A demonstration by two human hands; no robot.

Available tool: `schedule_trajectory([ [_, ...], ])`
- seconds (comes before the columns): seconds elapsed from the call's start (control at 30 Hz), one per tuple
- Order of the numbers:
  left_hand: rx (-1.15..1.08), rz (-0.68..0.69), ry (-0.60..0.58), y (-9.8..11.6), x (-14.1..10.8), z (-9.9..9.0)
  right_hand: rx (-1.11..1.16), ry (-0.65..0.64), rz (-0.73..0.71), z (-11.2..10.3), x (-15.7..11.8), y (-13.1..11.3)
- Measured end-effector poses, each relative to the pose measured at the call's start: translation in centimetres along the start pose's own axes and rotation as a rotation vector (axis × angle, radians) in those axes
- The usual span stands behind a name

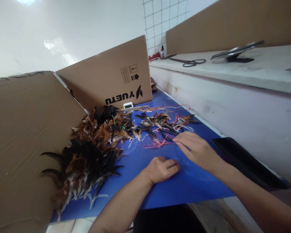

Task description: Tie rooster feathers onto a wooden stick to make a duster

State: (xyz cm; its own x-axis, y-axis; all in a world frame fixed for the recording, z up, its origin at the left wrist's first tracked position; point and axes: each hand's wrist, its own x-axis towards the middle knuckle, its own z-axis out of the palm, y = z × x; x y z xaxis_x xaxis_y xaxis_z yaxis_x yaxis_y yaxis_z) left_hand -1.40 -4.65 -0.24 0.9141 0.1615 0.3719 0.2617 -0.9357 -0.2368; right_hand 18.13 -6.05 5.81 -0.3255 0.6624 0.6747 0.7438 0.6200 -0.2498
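My left hand (162, 169) rests low over the blue tabletop, its fingers curled into a fist; whatever may be inside is hidden. My right hand (196, 149) reaches to the loose feathers, thumb and fingertips pinched at the end of a dark feather (167, 137). Beside those fingertips lie tangled pink strings (157, 142) and a white loop of cord (187, 127). Scattered brown and black feathers (157, 120) spread just beyond. To the left, a large heap of rust-brown feathers (100, 129) runs into a bunch of long black feathers (92, 161).
Cardboard panels (99, 74) wall the left and far sides. A small white digital display (128, 105) stands at the back. Scissors (189, 61) and a phone-like device on a stand (236, 51) sit on the right ledge (264, 69). A black flat object (244, 160) lies along the right edge.
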Motion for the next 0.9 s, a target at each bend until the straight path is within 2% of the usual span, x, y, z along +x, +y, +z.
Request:
schedule_trajectory([
  [0.13,-0.025,0.027,-0.019,-0.4,-0.2,0.3,-0.007,-0.125,-0.002,4.5,4.8,1.7],
  [0.3,-0.045,-0.001,0.006,-0.9,-0.5,1.0,-0.176,-0.306,-0.022,9.0,9.1,2.2],
  [0.47,-0.077,-0.030,0.027,-1.2,-0.7,1.5,-0.251,-0.319,-0.035,11.5,10.8,1.6],
  [0.63,-0.073,-0.035,0.007,-1.4,-0.9,1.7,-0.295,-0.361,-0.022,14.5,11.8,2.2],
  [0.77,-0.059,-0.017,-0.010,-1.5,-0.9,1.6,-0.311,-0.394,-0.001,15.6,12.5,2.8],
  [0.9,-0.047,-0.013,-0.010,-1.5,-0.9,1.6,-0.322,-0.381,0.020,13.9,13.0,3.1],
])
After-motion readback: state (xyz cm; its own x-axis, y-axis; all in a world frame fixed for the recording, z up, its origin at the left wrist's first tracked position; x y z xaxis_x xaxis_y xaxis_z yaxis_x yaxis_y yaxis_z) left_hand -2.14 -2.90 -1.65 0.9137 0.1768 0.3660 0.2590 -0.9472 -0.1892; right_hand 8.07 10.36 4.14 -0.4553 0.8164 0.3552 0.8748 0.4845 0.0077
